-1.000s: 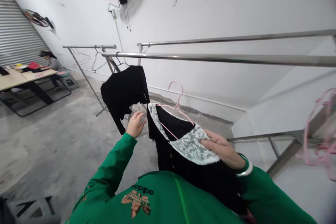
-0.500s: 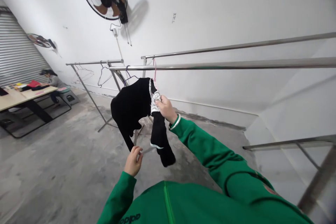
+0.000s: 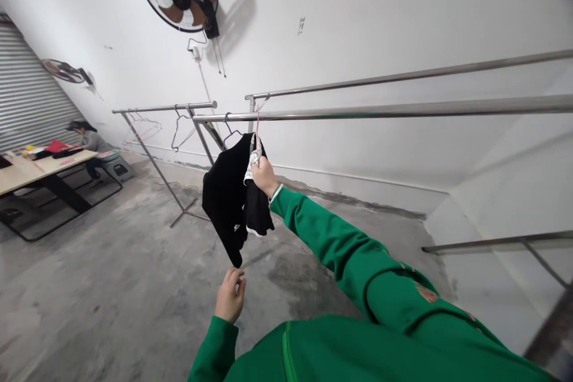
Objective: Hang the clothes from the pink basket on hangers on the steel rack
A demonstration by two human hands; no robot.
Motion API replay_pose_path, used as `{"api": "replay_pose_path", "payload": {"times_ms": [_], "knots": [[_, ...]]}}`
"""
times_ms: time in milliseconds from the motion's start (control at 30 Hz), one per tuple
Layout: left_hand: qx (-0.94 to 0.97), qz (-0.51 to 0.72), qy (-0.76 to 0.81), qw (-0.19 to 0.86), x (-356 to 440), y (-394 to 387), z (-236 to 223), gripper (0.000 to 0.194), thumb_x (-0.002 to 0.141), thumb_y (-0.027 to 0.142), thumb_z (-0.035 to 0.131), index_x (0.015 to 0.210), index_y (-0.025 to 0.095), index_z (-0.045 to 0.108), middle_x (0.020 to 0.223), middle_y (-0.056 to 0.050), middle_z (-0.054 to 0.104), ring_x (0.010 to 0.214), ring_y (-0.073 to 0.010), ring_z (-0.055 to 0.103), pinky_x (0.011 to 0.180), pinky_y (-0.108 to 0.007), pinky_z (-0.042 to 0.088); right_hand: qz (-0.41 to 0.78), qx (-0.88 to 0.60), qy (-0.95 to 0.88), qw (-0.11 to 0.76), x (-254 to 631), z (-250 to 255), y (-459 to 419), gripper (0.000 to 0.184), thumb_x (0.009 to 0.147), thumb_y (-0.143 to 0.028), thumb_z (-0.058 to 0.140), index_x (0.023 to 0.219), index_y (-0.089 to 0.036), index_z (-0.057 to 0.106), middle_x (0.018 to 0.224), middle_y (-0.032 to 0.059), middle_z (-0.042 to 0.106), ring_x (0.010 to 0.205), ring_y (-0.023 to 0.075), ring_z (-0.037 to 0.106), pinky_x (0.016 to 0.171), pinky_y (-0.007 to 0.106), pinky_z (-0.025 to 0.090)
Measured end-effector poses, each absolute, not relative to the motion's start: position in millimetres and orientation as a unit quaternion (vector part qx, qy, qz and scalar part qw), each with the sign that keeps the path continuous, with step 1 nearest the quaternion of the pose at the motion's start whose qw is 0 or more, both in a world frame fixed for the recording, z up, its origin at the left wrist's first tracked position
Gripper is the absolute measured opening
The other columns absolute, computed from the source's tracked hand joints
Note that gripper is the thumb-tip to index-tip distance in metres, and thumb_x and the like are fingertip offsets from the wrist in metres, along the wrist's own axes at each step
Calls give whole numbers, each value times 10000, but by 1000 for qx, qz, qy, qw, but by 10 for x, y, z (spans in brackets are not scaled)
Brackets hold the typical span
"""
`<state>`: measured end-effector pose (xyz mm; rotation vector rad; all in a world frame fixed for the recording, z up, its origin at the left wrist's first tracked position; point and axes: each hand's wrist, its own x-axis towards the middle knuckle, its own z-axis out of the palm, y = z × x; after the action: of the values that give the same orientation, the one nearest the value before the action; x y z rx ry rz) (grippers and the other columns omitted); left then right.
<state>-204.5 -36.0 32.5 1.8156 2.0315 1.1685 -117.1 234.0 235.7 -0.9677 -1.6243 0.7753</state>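
Hands apart here: the right hand (image 3: 264, 176) is up high, clenched on the lace collar (image 3: 252, 160) of a black garment (image 3: 257, 213), with a pink hanger (image 3: 257, 131) poking up to the steel rail (image 3: 403, 108) at 12 o'clock. Can't tell if it's hooked. The left hand (image 3: 230, 295) is empty, loosely curled, at 6 o'clock. A black sweater (image 3: 221, 197) on a purple hanger (image 3: 230, 134) sits right beside it at 9 o'clock, so a badly seated hook could slip and snag it.
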Motion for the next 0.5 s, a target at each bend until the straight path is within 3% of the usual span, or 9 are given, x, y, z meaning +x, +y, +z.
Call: {"api": "replay_pose_path", "payload": {"times_ms": [167,267,400,500], "knots": [[606,400,679,106,-1994,-358,284,242,871,335,414,910,179,595,909,-98,621,715,-160,635,694,-306,559,321,-460,-678,475,-1193,2311,2335,147,852,-202,435,730,-229,356,793,53,548,819,215,559,824,376,454],[603,396,683,117,-1948,-370,256,242,865,338,415,906,182,595,910,-97,620,710,-162,634,687,-312,558,330,-420,-682,499,-1084,2135,2206,108,886,-311,449,844,-212,457,842,59,589,846,211,577,827,366,460],[609,381,684,125,-1881,-357,193,246,864,343,409,908,191,599,905,-94,626,708,-167,634,676,-316,556,340,-374,-673,540,-612,1414,1823,297,899,-457,443,1043,-203,499,926,61,606,853,193,577,832,369,475],[641,357,663,151,-1787,-283,146,240,866,332,413,913,194,604,904,-95,634,718,-169,637,679,-317,558,398,-433,-661,466,-4,696,1368,265,908,-462,477,863,-215,562,773,30,589,701,161,543,732,354,505]]}}
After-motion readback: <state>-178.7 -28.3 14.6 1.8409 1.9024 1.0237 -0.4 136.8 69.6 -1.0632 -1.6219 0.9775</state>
